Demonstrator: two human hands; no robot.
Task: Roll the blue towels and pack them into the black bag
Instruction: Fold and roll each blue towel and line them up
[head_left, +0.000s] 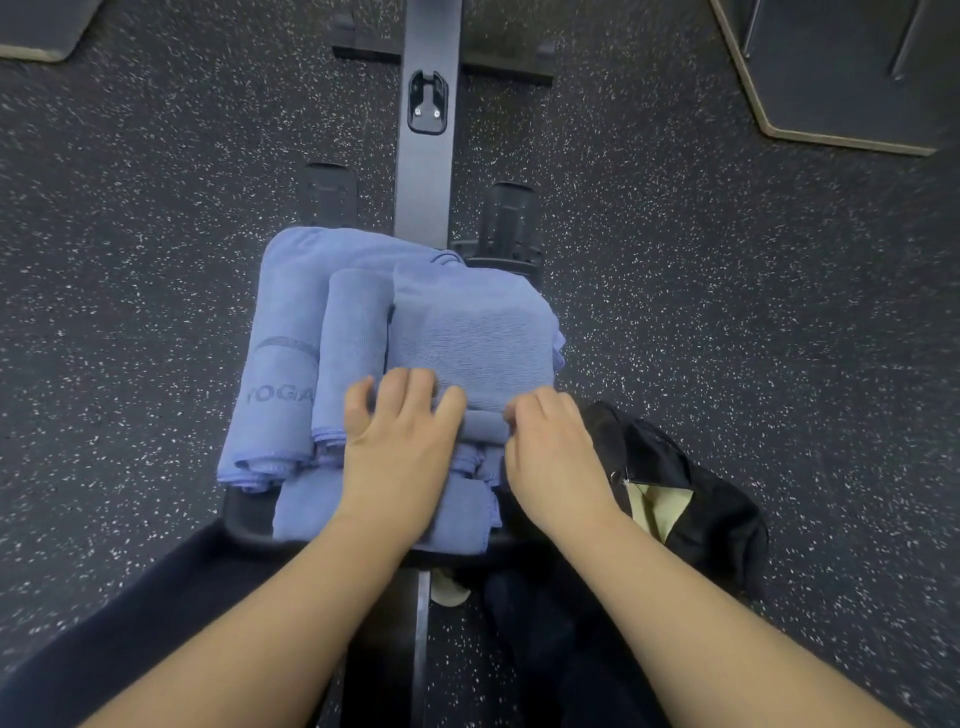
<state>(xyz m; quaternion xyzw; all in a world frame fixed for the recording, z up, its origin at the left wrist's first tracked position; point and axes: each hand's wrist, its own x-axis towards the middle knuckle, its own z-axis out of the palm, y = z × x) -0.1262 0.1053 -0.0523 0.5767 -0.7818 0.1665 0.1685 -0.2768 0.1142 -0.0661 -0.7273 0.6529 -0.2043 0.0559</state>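
Speckled gym floor lies under a black seat (244, 514) stacked with soft, light blue towels (467, 332). Your left hand (400, 441) and right hand (550, 452) pinch the roll's near edge; grip there. Black bag (717, 514) sits right.

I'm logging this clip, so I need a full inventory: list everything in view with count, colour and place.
flat towel: one, blue, atop the pile, near edge being rolled
rolled towels: two, blue, left of it
black bag: one, black, pale lining, floor at right
rail: one, black, running away from the seat
floor: dark, speckled
left hand: on the roll's left end
right hand: on its right end
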